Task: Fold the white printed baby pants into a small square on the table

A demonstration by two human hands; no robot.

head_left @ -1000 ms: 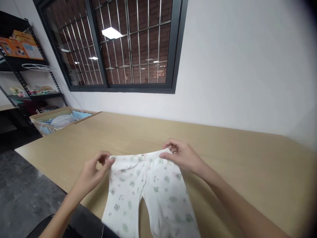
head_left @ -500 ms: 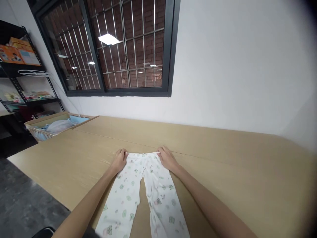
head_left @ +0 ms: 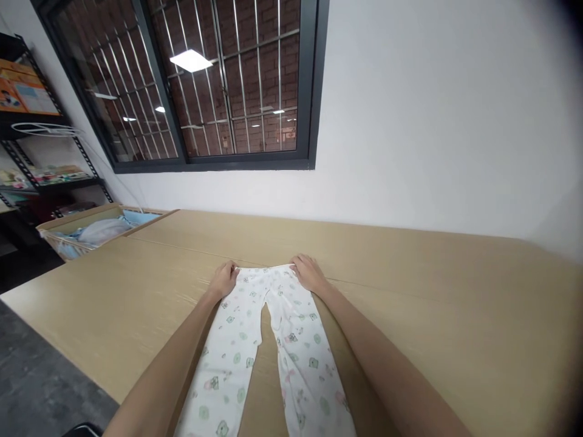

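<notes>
Pants [head_left: 298, 328] lie on the counter [head_left: 410, 309], legs [head_left: 228, 364] nearest.
Farther up, left hand [head_left: 225, 279] and right hand [head_left: 310, 273] appear to pinch opposite waistband [head_left: 264, 271] corners; spreading flat seems in hand, and the next move calls for releasing both without rumpling.

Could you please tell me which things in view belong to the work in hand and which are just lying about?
In hand: white printed trousers, left hand, right hand, table underneath.
Lying about: orange boxes on black shelves; crib with bedding.
</notes>
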